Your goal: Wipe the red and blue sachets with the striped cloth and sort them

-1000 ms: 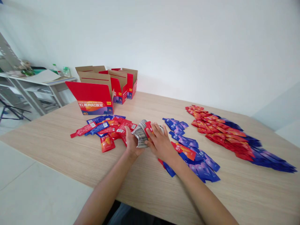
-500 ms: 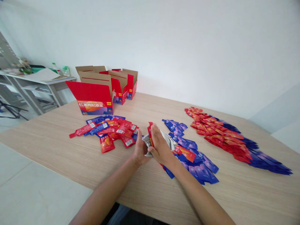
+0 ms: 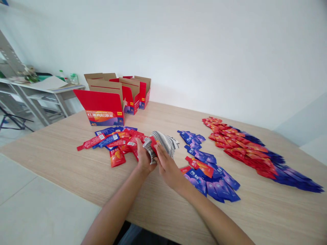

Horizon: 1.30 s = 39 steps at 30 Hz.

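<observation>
Head view: the left hand [image 3: 145, 157] holds a striped cloth [image 3: 167, 142] above the tabletop [image 3: 163, 211], with a red pouch [image 3: 153, 144] against it. Near-straight fingers of the right hand [image 3: 166, 167] touch that pouch, gripping or merely pressing, I cannot tell. Mixed pouches [image 3: 118, 153] lie just left, mostly blue pouches [image 3: 217, 186] right.

Bright, diffuse light, soft shadows on the table [image 3: 63, 136], stretched edges

Bench [image 3: 168, 114]: was pale.
Boxes [image 3: 104, 119]: stood open, back left.
Left pouches [image 3: 122, 141]: lay heaped before them.
Middle pouches [image 3: 216, 189]: were mostly blue.
Right pouches [image 3: 242, 144]: overlapped, red and blue.
</observation>
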Each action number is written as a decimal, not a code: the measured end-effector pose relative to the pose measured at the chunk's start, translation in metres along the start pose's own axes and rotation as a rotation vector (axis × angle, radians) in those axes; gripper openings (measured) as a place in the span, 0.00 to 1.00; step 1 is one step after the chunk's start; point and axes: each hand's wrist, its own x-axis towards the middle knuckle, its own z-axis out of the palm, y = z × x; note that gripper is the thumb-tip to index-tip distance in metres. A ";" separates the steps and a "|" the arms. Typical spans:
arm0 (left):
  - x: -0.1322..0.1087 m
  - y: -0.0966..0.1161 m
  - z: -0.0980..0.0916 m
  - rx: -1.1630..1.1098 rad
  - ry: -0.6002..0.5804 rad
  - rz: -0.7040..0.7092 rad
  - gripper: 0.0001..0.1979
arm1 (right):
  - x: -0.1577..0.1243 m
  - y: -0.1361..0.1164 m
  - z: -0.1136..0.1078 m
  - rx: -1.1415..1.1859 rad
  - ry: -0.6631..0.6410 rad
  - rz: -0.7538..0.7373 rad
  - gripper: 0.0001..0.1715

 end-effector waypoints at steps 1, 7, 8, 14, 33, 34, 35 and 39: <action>0.000 0.000 0.000 0.008 0.002 -0.009 0.43 | -0.001 -0.001 0.001 -0.006 0.016 -0.007 0.34; -0.004 -0.010 0.001 0.006 -0.031 -0.096 0.39 | 0.006 -0.008 -0.014 -0.165 0.017 0.035 0.31; -0.005 -0.013 0.001 0.002 -0.043 -0.120 0.39 | 0.008 -0.008 -0.018 -0.210 -0.010 0.026 0.32; -0.004 -0.030 0.000 -0.022 -0.178 -0.255 0.39 | 0.014 0.001 -0.029 -0.371 -0.096 0.125 0.33; 0.002 -0.014 -0.001 0.024 -0.080 -0.179 0.39 | 0.001 0.001 -0.060 -0.309 -0.363 0.039 0.49; 0.002 -0.015 -0.001 0.024 -0.082 -0.173 0.38 | 0.001 0.000 -0.060 -0.316 -0.354 0.045 0.49; 0.002 -0.016 -0.002 0.025 -0.084 -0.167 0.37 | 0.002 -0.001 -0.058 -0.328 -0.338 0.051 0.50; 0.002 -0.018 -0.003 0.038 -0.073 -0.149 0.34 | 0.004 -0.004 -0.043 -0.397 -0.282 0.066 0.51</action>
